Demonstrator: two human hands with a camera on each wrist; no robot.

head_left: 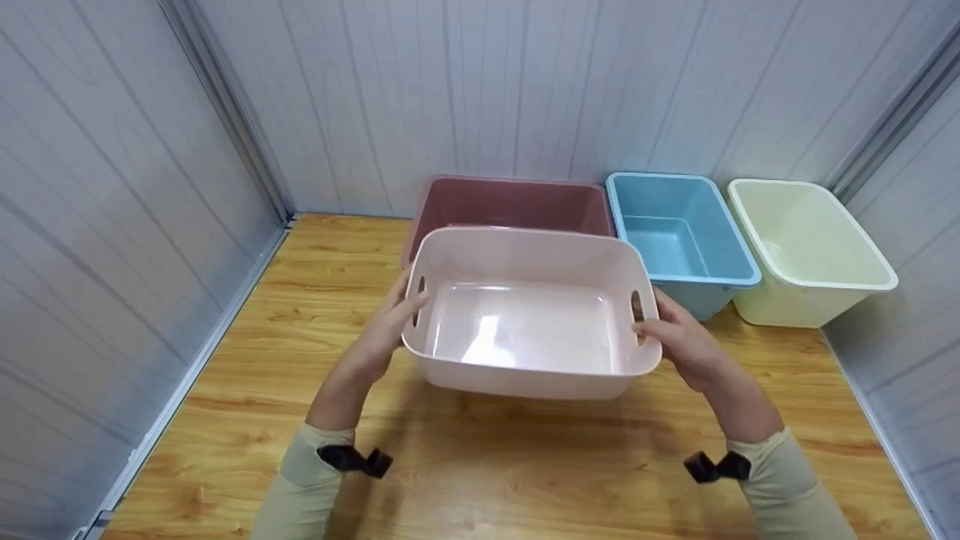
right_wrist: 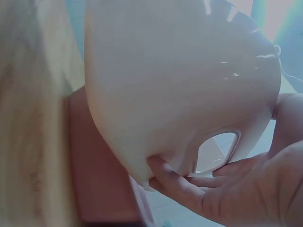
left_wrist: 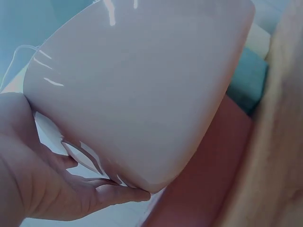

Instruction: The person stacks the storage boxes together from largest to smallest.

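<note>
The left hand (head_left: 384, 330) holds one short end of a pale pink tub (head_left: 525, 326), thumb over the rim by the handle slot and fingers outside; the right hand (head_left: 688, 345) grips the opposite end likewise. To hold it well, I'd keep the grip even at both ends and move them together, so the smooth plastic does not twist, with the far rim kept from catching on what stands behind. The tub lies directly between the two hands, mouth tilted toward the person, and seems to hang above the wooden desk (head_left: 525, 465). Just beyond, partly hidden by it, is a dark red tub (head_left: 517, 202); to its right stand a blue tub (head_left: 675, 232) and a cream tub (head_left: 814, 232), before the pale panelled wall (head_left: 360, 105).
</note>
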